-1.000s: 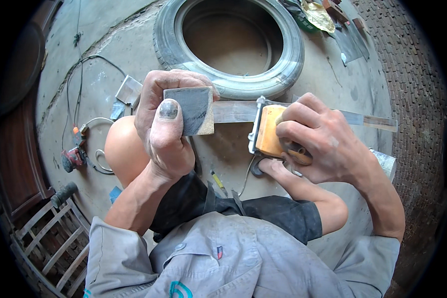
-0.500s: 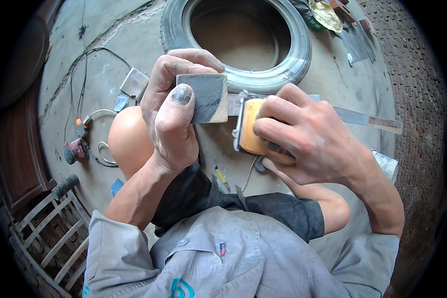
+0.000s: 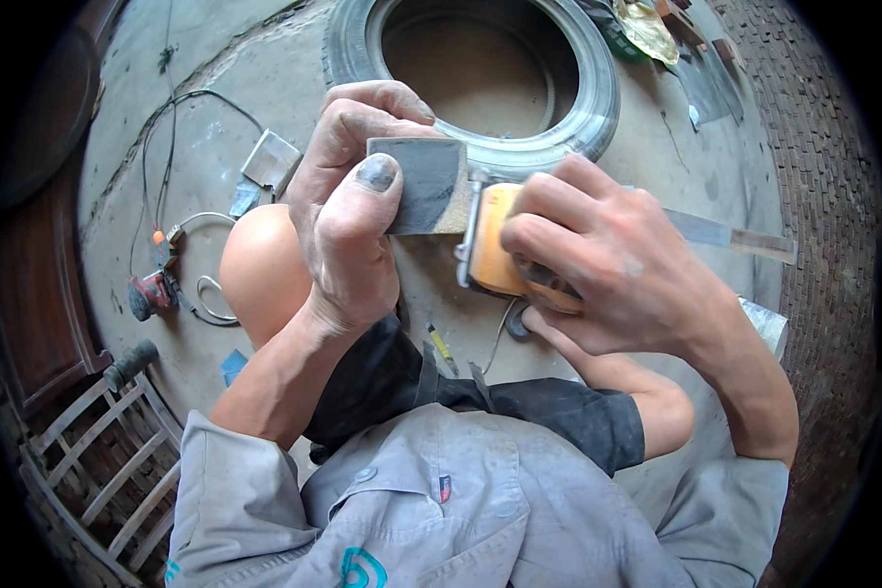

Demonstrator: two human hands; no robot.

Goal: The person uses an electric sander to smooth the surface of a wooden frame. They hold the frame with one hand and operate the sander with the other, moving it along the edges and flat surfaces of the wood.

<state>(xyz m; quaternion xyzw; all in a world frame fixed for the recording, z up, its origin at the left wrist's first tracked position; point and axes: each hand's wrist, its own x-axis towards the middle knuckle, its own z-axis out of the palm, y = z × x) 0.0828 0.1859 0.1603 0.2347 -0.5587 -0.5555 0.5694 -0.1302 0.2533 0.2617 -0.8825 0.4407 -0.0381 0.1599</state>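
We find the left hand [image 3: 348, 211] closed around a small grey block [image 3: 421, 184], thumb pressed flat on its near face and fingers curled over its top edge. The block is held up in front of the chest, above the concrete floor [image 3: 657, 147]. The right hand [image 3: 608, 260] grips an orange sander [image 3: 495, 245], fingers wrapped over its body. The sander's metal edge sits just beside the block's right side; whether they touch we cannot tell. A tyre [image 3: 578, 118] lies on the floor beyond both hands. A long flat strip [image 3: 735, 235] runs out behind the right hand. A red power tool [image 3: 152, 292] with its cable lies well apart to the left.
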